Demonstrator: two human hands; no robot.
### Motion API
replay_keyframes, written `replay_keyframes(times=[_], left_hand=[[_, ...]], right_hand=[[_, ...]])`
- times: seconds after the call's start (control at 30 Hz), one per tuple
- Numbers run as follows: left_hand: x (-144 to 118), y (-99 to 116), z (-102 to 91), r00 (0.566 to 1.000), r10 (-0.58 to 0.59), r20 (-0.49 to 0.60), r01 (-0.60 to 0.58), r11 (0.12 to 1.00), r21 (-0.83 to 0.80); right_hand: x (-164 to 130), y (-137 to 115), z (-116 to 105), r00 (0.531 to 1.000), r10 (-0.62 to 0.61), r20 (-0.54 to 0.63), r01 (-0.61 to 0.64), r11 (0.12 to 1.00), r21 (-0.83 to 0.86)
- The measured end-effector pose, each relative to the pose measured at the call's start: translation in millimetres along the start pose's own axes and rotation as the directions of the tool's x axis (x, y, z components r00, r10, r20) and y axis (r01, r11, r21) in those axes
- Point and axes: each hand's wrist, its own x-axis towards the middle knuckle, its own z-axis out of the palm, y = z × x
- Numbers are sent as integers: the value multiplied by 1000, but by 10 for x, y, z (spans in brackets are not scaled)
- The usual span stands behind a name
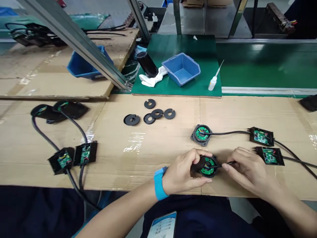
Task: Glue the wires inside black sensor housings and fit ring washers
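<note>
A round black housing with a green ring-shaped circuit board (205,171) sits right of centre in the lower half of the frame, gripped at its edges between the thumb and fingers of the left hand (178,172). The right hand (250,170) pinches the black cable (230,163) leading from it between thumb and fingertips. Just above lies a similar square-flanged housing (201,135), wired to a black box (261,136) at right. Slotted black discs (169,114) lie near the centre, and a blue bin (182,70) and a white dropper bottle (212,83) stand on the green board (195,91) at upper centre.
</note>
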Motion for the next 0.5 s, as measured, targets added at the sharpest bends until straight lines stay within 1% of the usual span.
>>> replay_keyframes(times=[0.07,0.1,0.17,0.23,0.27,0.3,0.43,0.5], left_hand=[[-68,55,141,985,-19,-173,35,996,88],[-96,85,203,970,-13,-244,47,990,132],[-135,132,300,939,3,-343,69,978,197],[-154,152,356,923,16,-384,78,971,228],[-157,152,371,919,17,-393,84,968,237],[-157,146,378,919,17,-393,86,966,242],[-157,97,370,931,30,-364,78,958,277],[-173,84,338,933,69,-354,46,951,307]], right_hand=[[11,-73,56,982,-130,-136,101,974,-204],[14,-117,70,965,-209,-159,152,938,-311],[12,-199,81,930,-346,-127,252,849,-465],[5,-239,86,899,-429,-87,326,789,-521],[2,-236,92,892,-445,-82,343,783,-520],[-1,-218,99,895,-436,-89,339,798,-499],[-8,-61,136,943,-300,-145,240,914,-328],[-8,4,149,955,-259,-147,214,939,-268]])
